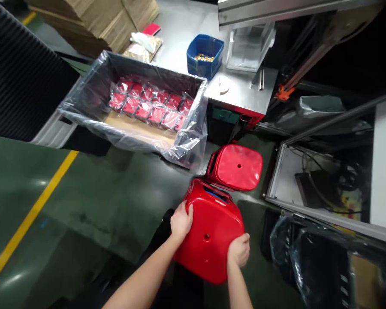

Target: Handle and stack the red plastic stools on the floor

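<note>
A red plastic stool [209, 257] with a small hole in its seat is between my hands, close to my legs. My left hand [182, 219] grips its left edge, the thumb lying on top of the seat. On the opposite edge my right hand [239, 249] is closed, its fingertips curled over the side and partly hidden. Just beyond stands a second red stool [239, 167], its near side close to or touching the one I hold; I cannot tell which.
A plastic-lined crate [193, 143] holds several wrapped red items [144, 109]. Behind it, a metal table [176, 17] carries a blue bin [201, 66] with small brass-coloured parts. Stacked cardboard [96, 21] stands at the back left. A metal-framed machine [328, 214] borders the right.
</note>
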Available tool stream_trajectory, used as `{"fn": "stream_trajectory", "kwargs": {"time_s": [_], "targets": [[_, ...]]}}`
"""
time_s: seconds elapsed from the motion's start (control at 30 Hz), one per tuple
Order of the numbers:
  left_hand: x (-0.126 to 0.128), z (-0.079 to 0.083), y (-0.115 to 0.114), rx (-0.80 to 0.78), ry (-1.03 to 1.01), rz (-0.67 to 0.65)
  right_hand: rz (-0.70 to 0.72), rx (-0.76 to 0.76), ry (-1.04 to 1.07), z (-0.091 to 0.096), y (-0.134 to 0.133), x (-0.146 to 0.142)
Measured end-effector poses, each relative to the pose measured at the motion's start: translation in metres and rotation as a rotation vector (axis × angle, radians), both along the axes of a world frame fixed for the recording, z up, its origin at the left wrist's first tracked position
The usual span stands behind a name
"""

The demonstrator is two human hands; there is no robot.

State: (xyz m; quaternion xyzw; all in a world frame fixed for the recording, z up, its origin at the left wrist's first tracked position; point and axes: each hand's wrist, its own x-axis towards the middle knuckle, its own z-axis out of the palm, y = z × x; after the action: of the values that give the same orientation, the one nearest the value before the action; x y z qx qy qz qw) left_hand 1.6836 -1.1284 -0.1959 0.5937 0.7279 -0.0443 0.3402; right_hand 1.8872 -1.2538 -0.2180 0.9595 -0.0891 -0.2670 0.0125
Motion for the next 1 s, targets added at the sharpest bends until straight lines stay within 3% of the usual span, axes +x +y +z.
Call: {"fn": "stream_trajectory", "kwargs": {"time_s": [0.2,0.37,0.5,0.63,0.7,0.77,0.87,0.93,1.0], "targets": [[0.007,-0.003,0.001,-0.017,0.008,0.02,0.028,0.0,-0.026,-0.001,0.003,-0.003],[0.004,-0.007,0.012,-0.039,-0.028,0.047,0.022,0.09,-0.026,-0.008,0.007,-0.006],[0.016,-0.008,0.003,-0.088,-0.089,0.072,0.046,0.194,-0.075,-0.008,-0.008,0.017],[0.049,-0.01,-0.034,-0.286,-0.228,0.02,0.071,0.189,-0.28,0.017,-0.043,0.045],[0.061,-0.009,-0.048,-0.461,-0.367,-0.078,0.032,0.113,-0.401,0.034,-0.057,0.042],[0.065,-0.01,-0.048,-0.637,-0.549,-0.2,-0.009,0.048,-0.466,0.044,-0.065,0.027],[0.068,-0.025,-0.015,-0.778,-0.716,-0.277,-0.024,0.007,-0.487,0.037,-0.064,0.0],[0.081,-0.05,0.026,-0.751,-0.739,-0.232,-0.02,-0.009,-0.509,0.023,-0.06,-0.008],[0.105,-0.086,0.079,-0.642,-0.73,-0.102,-0.016,-0.028,-0.555,0.008,-0.058,-0.005]]}}
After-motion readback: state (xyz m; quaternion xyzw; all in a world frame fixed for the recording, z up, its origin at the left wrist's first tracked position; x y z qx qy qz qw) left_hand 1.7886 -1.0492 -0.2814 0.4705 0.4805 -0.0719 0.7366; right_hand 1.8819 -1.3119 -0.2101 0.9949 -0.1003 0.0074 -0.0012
